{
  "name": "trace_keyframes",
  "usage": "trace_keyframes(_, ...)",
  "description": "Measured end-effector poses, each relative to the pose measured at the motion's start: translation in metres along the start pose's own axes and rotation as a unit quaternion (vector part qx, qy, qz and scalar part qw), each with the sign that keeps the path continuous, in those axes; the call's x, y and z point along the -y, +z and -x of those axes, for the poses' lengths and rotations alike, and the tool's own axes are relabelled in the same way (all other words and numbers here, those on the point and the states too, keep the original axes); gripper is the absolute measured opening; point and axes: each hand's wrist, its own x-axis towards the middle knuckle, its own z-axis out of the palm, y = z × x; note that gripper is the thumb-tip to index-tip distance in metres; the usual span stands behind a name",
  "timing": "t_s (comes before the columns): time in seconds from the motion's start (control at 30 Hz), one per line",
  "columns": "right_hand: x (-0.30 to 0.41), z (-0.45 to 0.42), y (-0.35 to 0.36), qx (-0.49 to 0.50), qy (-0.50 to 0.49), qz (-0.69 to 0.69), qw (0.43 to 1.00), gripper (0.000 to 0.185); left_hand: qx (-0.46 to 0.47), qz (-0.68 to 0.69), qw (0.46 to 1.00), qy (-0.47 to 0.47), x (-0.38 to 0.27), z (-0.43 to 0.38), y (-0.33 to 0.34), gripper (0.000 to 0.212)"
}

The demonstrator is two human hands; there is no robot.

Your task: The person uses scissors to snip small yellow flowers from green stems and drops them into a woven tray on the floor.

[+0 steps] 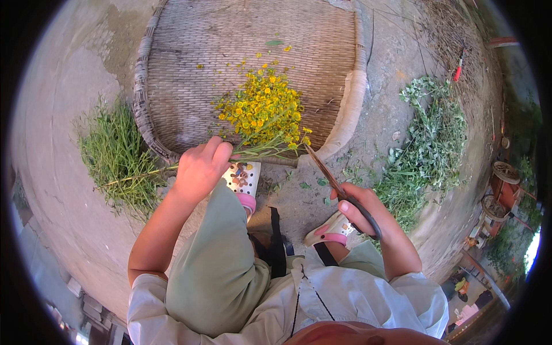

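Note:
My left hand (202, 166) grips a long green flower stem (263, 149) by its middle, over the near rim of a woven wicker tray (181, 77). Small yellow blooms (302, 140) top the stem's right end, while its bare end points left. In my right hand (362, 207) is a pair of dark, worn scissors (326, 172), their tips right beside those blooms. Whether the blades are apart is hard to tell. A heap of cut yellow flower heads (263, 112) lies in the tray, just beyond the stem.
A pile of green stems (116, 159) lies on the ground to the left. Another leafy heap (422, 151) lies to the right, near a red-handled tool (459, 69). My feet, in white clogs (243, 177), are below the tray's near edge. A cart (502, 194) stands far right.

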Motion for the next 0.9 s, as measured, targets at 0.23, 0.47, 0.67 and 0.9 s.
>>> trace_keyframes(0.23,-0.004,-0.013,0.009,-0.017,0.022,-0.023,0.999,0.054,0.01,0.015,1.0,0.005,-0.003,0.0,0.0,0.031)
trace_keyframes(0.47,-0.003,-0.027,0.032,-0.079,0.009,-0.08,0.994,0.034,0.005,0.039,0.999,0.006,-0.009,0.001,0.003,0.031)
trace_keyframes(0.67,-0.001,-0.035,0.04,-0.121,0.003,-0.02,0.992,0.034,0.03,0.047,0.998,0.004,-0.01,0.003,0.003,0.034)
trace_keyframes(0.9,-0.011,-0.041,0.044,-0.15,-0.006,-0.021,0.988,0.034,0.026,0.048,0.998,0.007,-0.009,0.003,0.003,0.033)
